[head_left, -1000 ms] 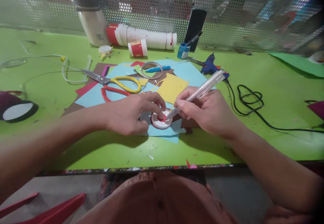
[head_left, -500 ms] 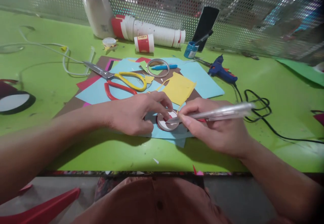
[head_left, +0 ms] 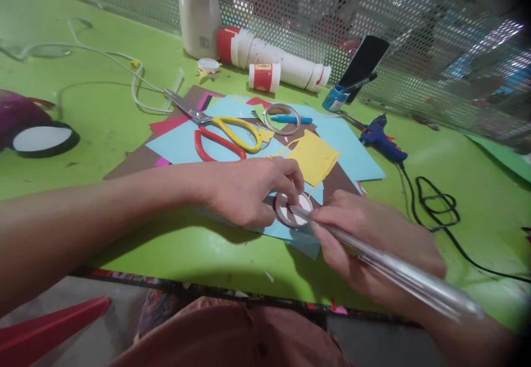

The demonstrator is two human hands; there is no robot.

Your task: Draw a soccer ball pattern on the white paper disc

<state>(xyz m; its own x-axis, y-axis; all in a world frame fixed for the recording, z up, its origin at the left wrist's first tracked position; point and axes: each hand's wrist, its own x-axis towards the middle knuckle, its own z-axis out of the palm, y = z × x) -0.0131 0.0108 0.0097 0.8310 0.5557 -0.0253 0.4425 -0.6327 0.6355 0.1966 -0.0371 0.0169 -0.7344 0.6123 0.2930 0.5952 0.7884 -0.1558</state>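
In the head view, my right hand (head_left: pixel 373 239) grips a slim clear-silvery pen (head_left: pixel 385 264), blurred along its barrel. The pen's tip touches a small red piece on a round white paper cup base (head_left: pixel 302 217) with a raised rim. My left hand (head_left: pixel 253 190) is palm down with bent fingers; its fingertips press on the cup base at its left and far side. Under the hands lie light blue paper sheets (head_left: pixel 302 245). Just beyond is a piece of yellow paper (head_left: pixel 315 156). Scissors (head_left: pixel 226 134) with red and yellow handles rest beyond my left hand.
Farther back are a tape roll (head_left: pixel 299 126), a blue marker (head_left: pixel 292 119), paper cups (head_left: pixel 274 54), a bottle (head_left: pixel 201 21), a paint jar (head_left: pixel 335 98) and a leaning phone (head_left: pixel 365 65). A blue glue gun (head_left: pixel 381 137) with a black cord (head_left: pixel 415 206) lies right.
The view has shifted and tilted, so the table sits farther right. The pen's rear end has swung down towards me; its tip stays on the cup base. My left hand still presses there.
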